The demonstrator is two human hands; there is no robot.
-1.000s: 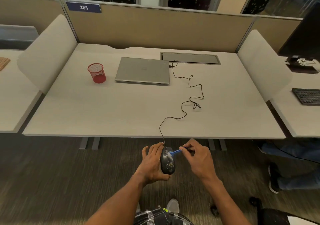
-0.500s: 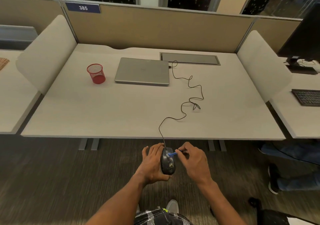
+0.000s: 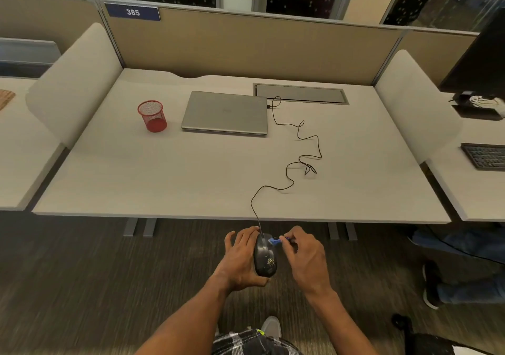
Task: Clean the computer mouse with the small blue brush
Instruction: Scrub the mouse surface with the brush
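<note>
A dark grey wired computer mouse (image 3: 264, 259) is held in the air just below the desk's front edge. My left hand (image 3: 240, 259) grips it from the left side and underneath, fingers curled round its body. My right hand (image 3: 306, 256) pinches the small blue brush (image 3: 276, 241) by its handle. The brush tip touches the front right part of the mouse, near the buttons. The mouse's black cable (image 3: 289, 168) snakes up over the desk to the laptop.
On the light grey desk (image 3: 136, 179) lie a shut silver laptop (image 3: 225, 112) and a red mesh cup (image 3: 152, 116). Divider panels stand on both sides. A keyboard (image 3: 485, 155) is on the right desk. Another person's legs (image 3: 464, 272) are at the right.
My right hand and the brush shifted left along the mouse front, then back slightly right. My left hand keeps the mouse in about the same place.
</note>
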